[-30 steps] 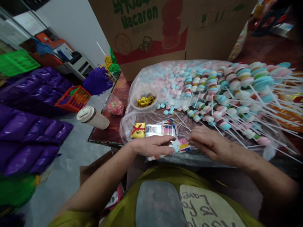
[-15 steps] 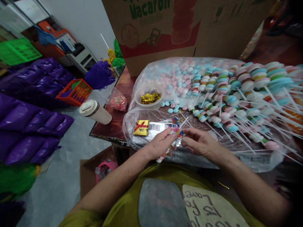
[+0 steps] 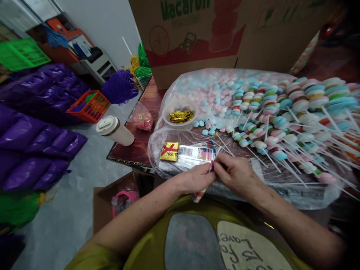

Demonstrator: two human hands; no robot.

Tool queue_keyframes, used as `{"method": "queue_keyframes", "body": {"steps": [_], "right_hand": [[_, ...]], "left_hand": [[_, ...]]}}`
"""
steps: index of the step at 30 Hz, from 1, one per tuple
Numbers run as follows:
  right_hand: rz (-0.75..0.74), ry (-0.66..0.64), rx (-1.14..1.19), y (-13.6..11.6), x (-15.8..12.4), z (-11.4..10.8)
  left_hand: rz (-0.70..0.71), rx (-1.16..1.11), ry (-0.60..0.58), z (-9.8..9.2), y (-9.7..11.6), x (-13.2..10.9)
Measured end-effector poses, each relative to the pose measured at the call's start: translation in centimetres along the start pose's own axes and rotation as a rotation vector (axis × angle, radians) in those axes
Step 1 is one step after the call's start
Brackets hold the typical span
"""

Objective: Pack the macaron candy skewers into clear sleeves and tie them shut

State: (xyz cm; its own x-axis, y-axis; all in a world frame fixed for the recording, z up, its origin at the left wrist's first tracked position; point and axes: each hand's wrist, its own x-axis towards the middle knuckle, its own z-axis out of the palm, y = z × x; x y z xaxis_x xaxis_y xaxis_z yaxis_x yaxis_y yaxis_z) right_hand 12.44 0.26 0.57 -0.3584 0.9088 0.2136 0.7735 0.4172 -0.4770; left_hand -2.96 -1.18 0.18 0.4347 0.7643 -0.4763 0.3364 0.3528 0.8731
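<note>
My left hand [image 3: 194, 180] is closed around a small printed candy packet [image 3: 199, 196], whose lower end pokes out below the fingers. At the packet's upper end my right hand [image 3: 236, 173] is pinched closed, its fingertips against those of the left. What exactly the right fingertips grip is hidden. Just beyond the hands lie flat printed clear sleeves [image 3: 197, 153] and a gold pack of twist ties [image 3: 169, 151]. A plastic bowl [image 3: 165, 117] holds loose gold twist ties [image 3: 181, 116]. Marshmallow skewers [image 3: 272, 131] on white sticks are piled to the right.
Loose marshmallows [image 3: 197, 90] lie on clear plastic sheeting [image 3: 157, 140]. A large cardboard box [image 3: 194, 63] stands behind them. At the left table edge are a cup with a lid [image 3: 116, 131] and a bag of small candies [image 3: 143, 120]. An open carton [image 3: 102, 202] sits below.
My right hand has moved left, its fingers closing at the packet's top against my left hand. The left hand has turned, covering more of the packet. The view has shifted slightly.
</note>
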Motion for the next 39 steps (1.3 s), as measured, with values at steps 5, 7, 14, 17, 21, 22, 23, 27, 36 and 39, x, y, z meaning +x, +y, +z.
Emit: {"method": "queue_keyframes", "body": {"steps": [5, 7, 14, 17, 21, 22, 23, 27, 36, 39], "right_hand": [[-0.602, 0.079, -0.355, 0.7, 0.7, -2.8], [-0.824, -0.07, -0.364, 0.8, 0.1, -2.3], [-0.725, -0.294, -0.35, 0.3, -2.0, 0.1], [-0.262, -0.545, 0.115, -0.5, -2.1, 0.3], [0.364, -0.91, 0.929, 0.0, -0.3, 0.1], [0.385, -0.96, 1.002, 0.5, 0.6, 0.1], [0.346, -0.946, 0.995, 1.2, 1.7, 0.0], [-0.006, -0.379, 0.258, 4.4, 6.3, 1.3], [-0.064, -0.176, -0.021, 3.6, 5.7, 1.2], [-0.025, -0.186, 0.311, 0.9, 3.5, -0.3]], "left_hand": [[-0.068, -0.094, -0.132, -1.0, 1.2, 0.1], [-0.071, -0.108, -0.221, -1.2, 1.4, 0.0], [-0.17, 0.223, -0.458, -1.6, 1.4, 0.1], [0.111, 0.8, -0.209, -1.9, 1.9, -0.6], [0.524, 1.091, 0.092, -2.6, 1.2, -2.1], [0.575, 1.035, 0.139, -2.8, 0.7, -2.3], [0.576, 0.927, 0.206, -3.0, 0.1, -2.3], [0.24, 0.061, 0.514, -3.6, -1.9, -1.3], [-0.011, -0.768, 0.599, -3.4, -1.2, 0.1], [0.005, -0.76, 0.58, -2.7, -1.0, 0.4]]}}
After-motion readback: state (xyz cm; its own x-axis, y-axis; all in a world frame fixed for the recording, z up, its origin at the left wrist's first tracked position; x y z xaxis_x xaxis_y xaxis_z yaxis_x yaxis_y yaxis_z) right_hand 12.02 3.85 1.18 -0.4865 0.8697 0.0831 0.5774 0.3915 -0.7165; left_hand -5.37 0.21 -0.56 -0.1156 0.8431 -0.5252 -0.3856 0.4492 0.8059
